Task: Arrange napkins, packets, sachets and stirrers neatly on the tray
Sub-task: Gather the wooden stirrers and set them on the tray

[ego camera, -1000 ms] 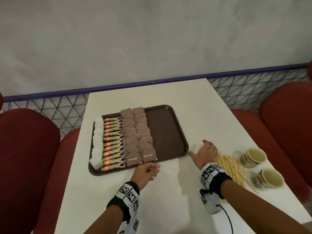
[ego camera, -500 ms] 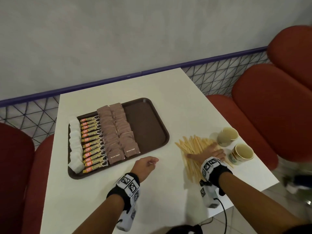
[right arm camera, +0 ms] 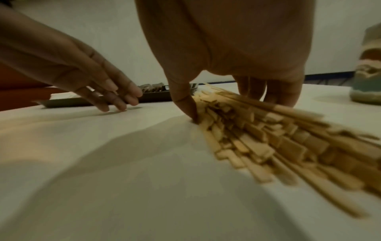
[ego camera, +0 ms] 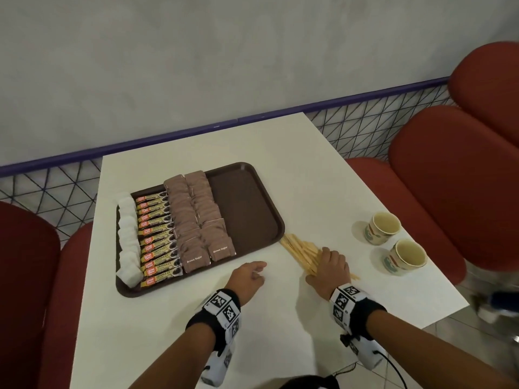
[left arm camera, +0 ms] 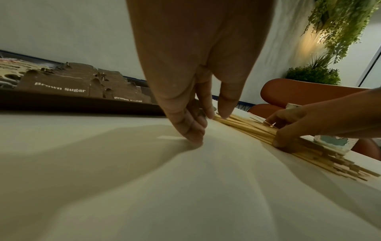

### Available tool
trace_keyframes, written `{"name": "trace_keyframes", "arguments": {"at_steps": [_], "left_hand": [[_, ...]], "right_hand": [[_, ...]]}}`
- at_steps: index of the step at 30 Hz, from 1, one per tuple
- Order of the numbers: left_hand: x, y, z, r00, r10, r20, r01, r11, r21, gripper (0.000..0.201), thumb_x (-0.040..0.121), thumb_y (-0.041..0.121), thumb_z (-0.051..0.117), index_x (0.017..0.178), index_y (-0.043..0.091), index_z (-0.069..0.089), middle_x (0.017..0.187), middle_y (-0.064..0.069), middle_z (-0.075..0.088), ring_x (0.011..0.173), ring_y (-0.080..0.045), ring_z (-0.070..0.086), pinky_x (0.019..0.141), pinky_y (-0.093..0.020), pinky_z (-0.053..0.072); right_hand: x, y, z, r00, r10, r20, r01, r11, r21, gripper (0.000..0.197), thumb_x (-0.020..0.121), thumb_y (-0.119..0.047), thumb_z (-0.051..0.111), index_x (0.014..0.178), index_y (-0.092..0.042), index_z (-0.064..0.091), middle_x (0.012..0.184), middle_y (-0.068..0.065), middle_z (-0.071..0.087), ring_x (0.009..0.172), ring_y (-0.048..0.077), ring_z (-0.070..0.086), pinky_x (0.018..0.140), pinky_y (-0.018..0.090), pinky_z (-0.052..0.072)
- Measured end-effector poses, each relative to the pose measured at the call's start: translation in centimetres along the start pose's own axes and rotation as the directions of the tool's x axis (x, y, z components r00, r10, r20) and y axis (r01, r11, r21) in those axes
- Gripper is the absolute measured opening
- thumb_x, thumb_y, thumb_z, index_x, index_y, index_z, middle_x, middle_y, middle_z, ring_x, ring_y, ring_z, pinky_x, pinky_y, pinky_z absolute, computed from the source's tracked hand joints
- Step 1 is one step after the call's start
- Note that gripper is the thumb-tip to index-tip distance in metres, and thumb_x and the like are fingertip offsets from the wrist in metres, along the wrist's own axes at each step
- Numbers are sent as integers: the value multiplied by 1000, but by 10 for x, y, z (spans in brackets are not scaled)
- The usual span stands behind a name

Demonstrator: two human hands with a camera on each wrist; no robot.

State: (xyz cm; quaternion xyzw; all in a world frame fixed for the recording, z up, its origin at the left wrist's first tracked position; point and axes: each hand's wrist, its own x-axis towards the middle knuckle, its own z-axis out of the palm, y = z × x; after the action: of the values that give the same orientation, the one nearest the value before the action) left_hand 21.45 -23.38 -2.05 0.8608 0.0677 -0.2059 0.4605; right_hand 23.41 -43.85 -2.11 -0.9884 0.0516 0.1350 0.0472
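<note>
Resting on a smooth white rectangular table (ego camera: 252, 141), a dark brown plastic tray (ego camera: 247, 203) with rounded corners holds four lengthwise rows. Farthest left runs a row of folded white paper napkins (ego camera: 127, 242). Next comes a row of ten glossy yellow-and-black coffee granule sachets (ego camera: 157, 237), then two overlapping rows of matte brown paper sugar packets (ego camera: 196, 217), too layered to count, the nearest ones printed "Brown Sugar". The tray's right third is bare.

Just near of the tray's near edge, the person's left hand (ego camera: 247, 276) holds nothing; its fingers (left arm camera: 193, 130) are loosely curled, the tips touching the tabletop. To its right, the right hand (ego camera: 330, 268) lies over a loose heap of thin, flat, pale wooden stirrers (ego camera: 297, 248), the thumb (right arm camera: 185, 104) pressed against the heap's left side and the fingers coming down on its right, cupping the bundle. The stirrers' far ends reach the tray's near right corner; there are too many to count.

Farther right stand two small printed paper cups (ego camera: 382, 227), upright and near each other. Red cushioned seats (ego camera: 449, 192) flank the table.
</note>
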Motion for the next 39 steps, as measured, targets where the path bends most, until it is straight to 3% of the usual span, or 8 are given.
{"name": "trace_keyframes", "arguments": {"at_steps": [4, 10, 12, 18, 22, 26, 32, 39], "left_hand": [[-3, 5, 0, 1000, -16, 1, 16, 998, 53, 54, 93, 8, 52, 143, 11, 34, 143, -9, 39, 123, -20, 47, 92, -14, 33], [-5, 12, 2, 998, -58, 28, 56, 996, 68, 67, 92, 12, 53, 149, 10, 18, 152, -8, 27, 133, -20, 38, 107, -24, 32], [-5, 14, 3, 997, -66, 45, 63, 995, 73, 66, 92, 11, 53, 149, 9, 18, 151, -9, 30, 134, -21, 37, 109, -27, 32], [-7, 23, 8, 996, -76, 43, 74, 996, 58, 62, 90, 3, 49, 147, 9, 26, 148, -9, 35, 134, -21, 38, 108, -21, 27], [-9, 21, 4, 998, -53, 20, 53, 998, 19, 59, 88, -3, 46, 145, 9, 32, 143, -9, 43, 129, -21, 43, 103, -17, 29], [-12, 13, -3, 998, -11, -68, 12, 1000, 1, 60, 86, -3, 52, 142, 9, 34, 145, -12, 38, 132, -22, 40, 110, -23, 29], [-24, -8, -9, 997, -37, 64, 10, 929, 370, 98, 73, 34, 76, 148, 13, 16, 151, -3, 15, 139, -21, 15, 113, -26, 20], [-30, -14, -1, 999, 25, 27, -36, 848, 529, 98, 69, 47, 74, 145, 15, 22, 143, -1, 23, 130, -20, 25, 109, -26, 27]], "right_hand": [[0, -9, -2, 993, -103, 52, 106, 993, -57, 51, 83, -28, 54, 126, -8, 36, 127, 8, 39, 117, 25, 39, 97, 30, 37], [-3, -9, -1, 969, -235, 78, 246, 952, -181, 41, 81, -13, 57, 119, -7, 43, 120, 8, 44, 111, 26, 46, 90, 32, 41], [-4, -11, -2, 963, -267, 40, 269, 942, -200, 42, 76, -16, 66, 113, -8, 49, 113, 7, 48, 105, 25, 51, 84, 32, 44], [-2, -35, -4, 904, -401, 151, 419, 901, -112, 55, 82, -27, 61, 126, -7, 36, 128, 10, 39, 118, 27, 39, 95, 35, 37], [-1, -53, -2, 891, -419, 173, 441, 890, -114, 48, 84, -19, 57, 125, -5, 36, 128, 12, 42, 118, 29, 40, 93, 35, 37], [0, -59, -3, 876, -450, 172, 477, 862, -172, 39, 86, -8, 51, 123, -4, 39, 126, 16, 42, 117, 31, 40, 93, 37, 39], [-1, -61, -1, 864, -469, 185, 500, 843, -199, 39, 83, 1, 48, 121, -5, 40, 123, 15, 45, 113, 30, 43, 90, 37, 41], [1, -61, 0, 848, -489, 207, 526, 823, -212, 40, 84, -3, 48, 123, -4, 39, 124, 16, 46, 114, 31, 44, 90, 38, 41]]}}
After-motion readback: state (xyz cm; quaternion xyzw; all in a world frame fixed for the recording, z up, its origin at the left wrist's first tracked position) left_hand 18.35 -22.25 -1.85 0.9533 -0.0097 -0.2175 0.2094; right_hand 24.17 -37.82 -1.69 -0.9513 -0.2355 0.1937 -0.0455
